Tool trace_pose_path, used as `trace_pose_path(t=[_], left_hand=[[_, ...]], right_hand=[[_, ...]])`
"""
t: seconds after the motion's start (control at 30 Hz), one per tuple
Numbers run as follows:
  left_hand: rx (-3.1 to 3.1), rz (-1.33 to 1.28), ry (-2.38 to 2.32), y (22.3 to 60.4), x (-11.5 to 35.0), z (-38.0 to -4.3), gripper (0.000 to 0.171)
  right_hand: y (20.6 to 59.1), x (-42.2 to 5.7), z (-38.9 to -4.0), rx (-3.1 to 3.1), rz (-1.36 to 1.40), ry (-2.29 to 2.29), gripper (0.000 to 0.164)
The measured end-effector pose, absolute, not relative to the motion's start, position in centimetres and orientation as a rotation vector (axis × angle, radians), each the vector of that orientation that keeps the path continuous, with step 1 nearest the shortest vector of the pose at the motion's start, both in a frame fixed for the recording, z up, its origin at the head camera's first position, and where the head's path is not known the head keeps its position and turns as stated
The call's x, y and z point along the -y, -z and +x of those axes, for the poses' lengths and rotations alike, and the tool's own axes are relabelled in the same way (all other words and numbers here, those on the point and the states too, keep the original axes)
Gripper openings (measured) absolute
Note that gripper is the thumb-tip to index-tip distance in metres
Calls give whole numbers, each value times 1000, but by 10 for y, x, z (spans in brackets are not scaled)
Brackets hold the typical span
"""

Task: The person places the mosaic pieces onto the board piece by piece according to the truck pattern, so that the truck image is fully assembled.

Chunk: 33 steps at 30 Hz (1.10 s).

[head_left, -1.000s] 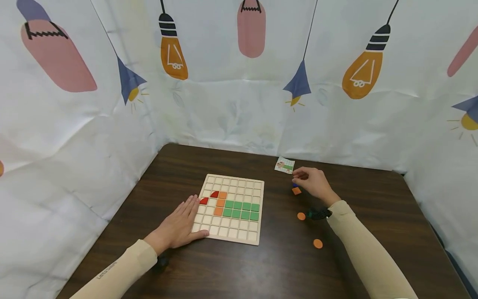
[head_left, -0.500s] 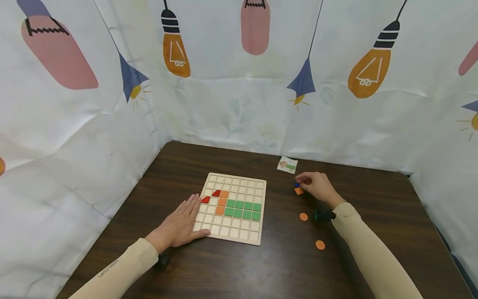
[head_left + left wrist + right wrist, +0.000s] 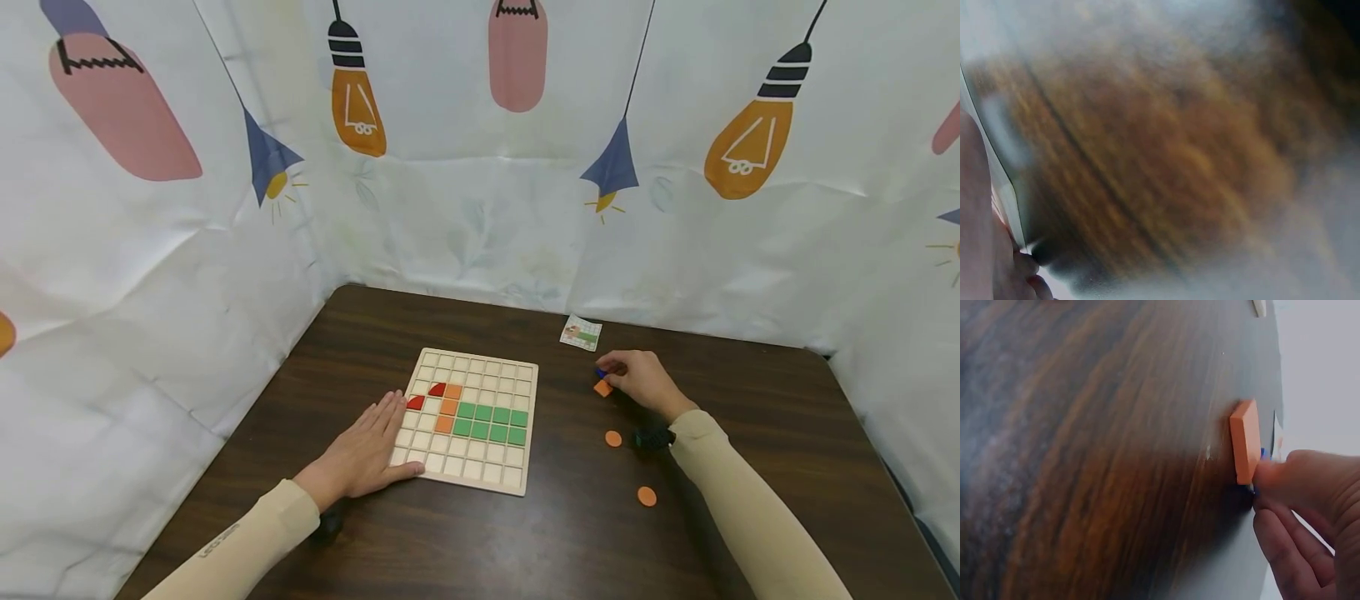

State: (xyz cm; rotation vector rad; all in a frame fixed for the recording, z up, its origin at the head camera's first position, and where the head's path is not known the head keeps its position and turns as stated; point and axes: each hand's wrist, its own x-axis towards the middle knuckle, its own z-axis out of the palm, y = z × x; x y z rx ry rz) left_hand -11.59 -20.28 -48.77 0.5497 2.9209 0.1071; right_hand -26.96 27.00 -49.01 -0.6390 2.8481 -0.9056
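Note:
My left hand (image 3: 363,450) lies with straight fingers along the left edge of the wooden grid board (image 3: 491,473), thumb at its near corner. Two red quarter-round tiles (image 3: 437,389), an orange column of square tiles (image 3: 447,407) and two rows of green square tiles (image 3: 491,422) sit in the grid. Right of the board, my right hand (image 3: 641,379) pinches a small blue piece (image 3: 601,372) between thumb and fingers; most of it is hidden. Right beside that, an orange square tile (image 3: 1247,442) lies on the table, the thumb overlapping its end in the right wrist view.
Two orange round tiles (image 3: 613,438) lie on the brown table (image 3: 570,542) nearer to me, beside the right forearm. A small printed card (image 3: 581,332) with a coloured grid pattern lies at the back edge. Patterned white curtains (image 3: 480,225) enclose the far and left sides.
The right hand's fingers have lowered and closed on the blue piece beside the orange square tile. My left hand has stayed on the board; the whole head view has shifted slightly.

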Motion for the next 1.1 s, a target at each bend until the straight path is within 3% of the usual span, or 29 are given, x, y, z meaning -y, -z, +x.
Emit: trace_pose_path(t=[1.1], left_hand=[[-2922,549,-86,489,204,-116,113]], right_hand=[[491,-264,-269,-3018,-675,734,22]])
